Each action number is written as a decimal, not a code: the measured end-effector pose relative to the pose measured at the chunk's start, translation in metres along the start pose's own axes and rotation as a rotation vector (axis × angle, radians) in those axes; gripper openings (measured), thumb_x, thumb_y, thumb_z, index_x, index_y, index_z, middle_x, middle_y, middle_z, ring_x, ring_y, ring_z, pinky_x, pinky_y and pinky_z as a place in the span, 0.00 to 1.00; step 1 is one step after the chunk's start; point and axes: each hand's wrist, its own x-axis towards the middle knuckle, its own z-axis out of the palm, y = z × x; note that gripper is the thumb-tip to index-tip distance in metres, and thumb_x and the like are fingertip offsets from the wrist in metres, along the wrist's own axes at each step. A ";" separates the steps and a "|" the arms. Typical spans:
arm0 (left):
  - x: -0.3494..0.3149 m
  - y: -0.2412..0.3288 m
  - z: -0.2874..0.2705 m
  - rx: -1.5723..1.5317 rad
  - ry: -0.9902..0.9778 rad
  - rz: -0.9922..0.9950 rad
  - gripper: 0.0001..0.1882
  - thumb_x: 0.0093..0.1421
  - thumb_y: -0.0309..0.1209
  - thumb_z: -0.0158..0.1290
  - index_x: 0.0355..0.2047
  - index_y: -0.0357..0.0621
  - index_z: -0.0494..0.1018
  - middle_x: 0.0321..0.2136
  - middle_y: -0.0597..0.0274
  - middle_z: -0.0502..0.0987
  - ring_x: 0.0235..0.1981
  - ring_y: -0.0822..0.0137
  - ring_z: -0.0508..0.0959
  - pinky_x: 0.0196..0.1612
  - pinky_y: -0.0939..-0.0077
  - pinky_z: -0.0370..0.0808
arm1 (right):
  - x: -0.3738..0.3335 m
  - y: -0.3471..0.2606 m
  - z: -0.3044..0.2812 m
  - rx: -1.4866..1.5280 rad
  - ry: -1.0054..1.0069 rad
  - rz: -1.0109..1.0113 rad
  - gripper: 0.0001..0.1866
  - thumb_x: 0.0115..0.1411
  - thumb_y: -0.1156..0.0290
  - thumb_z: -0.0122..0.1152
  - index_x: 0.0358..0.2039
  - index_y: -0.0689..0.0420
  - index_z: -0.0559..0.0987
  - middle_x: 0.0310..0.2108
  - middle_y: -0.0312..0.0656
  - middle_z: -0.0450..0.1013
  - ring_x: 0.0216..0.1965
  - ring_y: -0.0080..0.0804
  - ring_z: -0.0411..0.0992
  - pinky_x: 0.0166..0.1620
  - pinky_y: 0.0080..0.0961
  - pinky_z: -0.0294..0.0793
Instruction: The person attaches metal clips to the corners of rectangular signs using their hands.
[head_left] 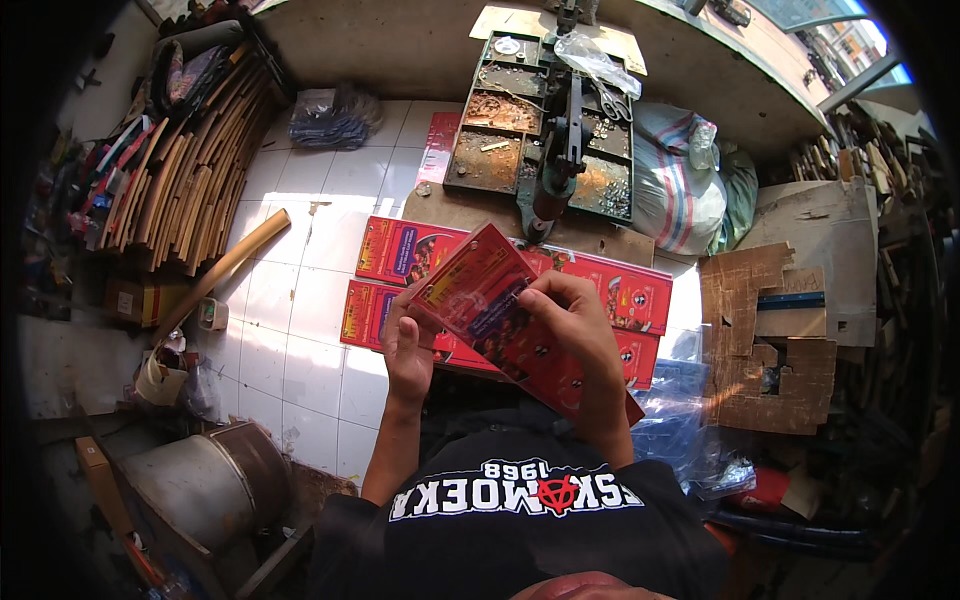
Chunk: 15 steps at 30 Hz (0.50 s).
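A long red printed card [480, 285] with a glossy surface is held tilted in front of my chest. My left hand [408, 355] grips its left end, with the fingers partly hidden behind it. Over the card's face, my right hand [575, 315] is closed in a pinch, its fingertips against the printed surface. Whatever lies between those fingertips is too small to make out. Beneath the held card, more red printed cards [638, 300] lie in two rows on the work surface. Just beyond them stands a dark hand press [560, 170].
A green compartment tray [497, 150] of small metal parts surrounds the press, with scissors [612, 103] on it. White sacks [680, 185] and cut cardboard [735, 330] are at the right. Stacked boards [190, 170], a cardboard tube [225, 268] and a metal drum [200, 485] occupy the left.
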 end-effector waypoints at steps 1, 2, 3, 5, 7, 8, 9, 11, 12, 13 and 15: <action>0.003 0.002 -0.004 -0.002 0.018 -0.010 0.24 0.70 0.41 0.42 0.59 0.36 0.61 0.51 0.51 0.73 0.53 0.61 0.74 0.57 0.64 0.70 | 0.000 -0.001 -0.001 0.009 0.004 0.001 0.09 0.60 0.69 0.63 0.29 0.62 0.79 0.22 0.29 0.72 0.24 0.13 0.66 0.26 0.15 0.64; 0.006 0.003 -0.007 -0.004 0.035 -0.019 0.24 0.71 0.41 0.40 0.59 0.37 0.60 0.53 0.49 0.72 0.55 0.59 0.73 0.59 0.61 0.69 | -0.001 -0.001 -0.002 0.019 0.009 0.002 0.09 0.60 0.69 0.63 0.29 0.62 0.79 0.22 0.29 0.72 0.24 0.13 0.66 0.26 0.15 0.64; 0.008 0.002 -0.012 -0.077 0.044 -0.018 0.20 0.70 0.35 0.43 0.57 0.37 0.63 0.53 0.49 0.72 0.54 0.60 0.73 0.59 0.63 0.69 | -0.001 -0.001 -0.003 0.028 0.013 0.002 0.09 0.60 0.69 0.63 0.29 0.62 0.79 0.22 0.29 0.72 0.24 0.13 0.66 0.26 0.15 0.64; 0.010 0.000 -0.015 0.071 0.153 0.005 0.17 0.66 0.27 0.47 0.55 0.37 0.65 0.52 0.49 0.72 0.54 0.61 0.73 0.59 0.65 0.70 | 0.000 0.002 -0.005 0.016 0.016 -0.032 0.09 0.60 0.69 0.63 0.29 0.62 0.79 0.22 0.28 0.72 0.25 0.13 0.66 0.27 0.15 0.64; 0.011 -0.003 -0.017 0.139 0.216 0.047 0.17 0.62 0.20 0.50 0.52 0.36 0.67 0.51 0.50 0.73 0.54 0.61 0.73 0.59 0.68 0.71 | 0.001 0.004 -0.006 0.014 0.016 -0.054 0.09 0.60 0.69 0.63 0.29 0.62 0.79 0.22 0.28 0.72 0.25 0.12 0.66 0.27 0.15 0.64; 0.011 -0.005 -0.018 0.133 0.226 0.078 0.18 0.59 0.16 0.51 0.51 0.36 0.68 0.51 0.50 0.73 0.54 0.61 0.73 0.59 0.69 0.71 | 0.002 0.005 -0.006 0.017 0.015 -0.058 0.09 0.60 0.69 0.63 0.29 0.62 0.79 0.22 0.28 0.72 0.25 0.12 0.66 0.27 0.15 0.64; 0.012 -0.006 -0.018 0.128 0.235 0.108 0.19 0.57 0.12 0.52 0.49 0.35 0.69 0.50 0.50 0.73 0.54 0.61 0.74 0.59 0.71 0.72 | 0.002 0.006 -0.006 0.021 0.014 -0.063 0.09 0.60 0.69 0.63 0.29 0.62 0.79 0.22 0.28 0.72 0.25 0.12 0.66 0.27 0.15 0.64; 0.011 -0.009 -0.019 0.112 0.251 0.104 0.21 0.54 0.10 0.54 0.48 0.35 0.69 0.51 0.49 0.73 0.54 0.60 0.74 0.59 0.71 0.73 | 0.002 0.006 -0.006 0.016 0.017 -0.063 0.09 0.60 0.69 0.63 0.29 0.62 0.79 0.23 0.28 0.72 0.25 0.12 0.66 0.27 0.15 0.64; 0.011 -0.010 -0.020 0.103 0.258 0.102 0.22 0.53 0.09 0.55 0.47 0.36 0.70 0.51 0.48 0.73 0.54 0.59 0.74 0.59 0.70 0.73 | 0.002 0.006 -0.006 0.014 0.019 -0.063 0.09 0.60 0.69 0.63 0.29 0.62 0.79 0.23 0.28 0.72 0.25 0.12 0.65 0.27 0.15 0.64; 0.010 -0.010 -0.020 0.102 0.271 0.099 0.21 0.53 0.09 0.56 0.46 0.36 0.70 0.51 0.48 0.73 0.52 0.58 0.76 0.57 0.71 0.74 | 0.002 0.007 -0.006 0.000 0.012 -0.060 0.09 0.60 0.69 0.63 0.29 0.62 0.79 0.23 0.28 0.72 0.25 0.12 0.66 0.27 0.15 0.64; 0.010 -0.010 -0.020 0.099 0.295 0.091 0.19 0.53 0.10 0.57 0.45 0.36 0.70 0.50 0.48 0.73 0.49 0.58 0.78 0.55 0.72 0.76 | 0.003 0.009 -0.006 -0.029 0.001 -0.053 0.08 0.60 0.69 0.63 0.29 0.62 0.79 0.23 0.28 0.72 0.25 0.12 0.66 0.26 0.15 0.64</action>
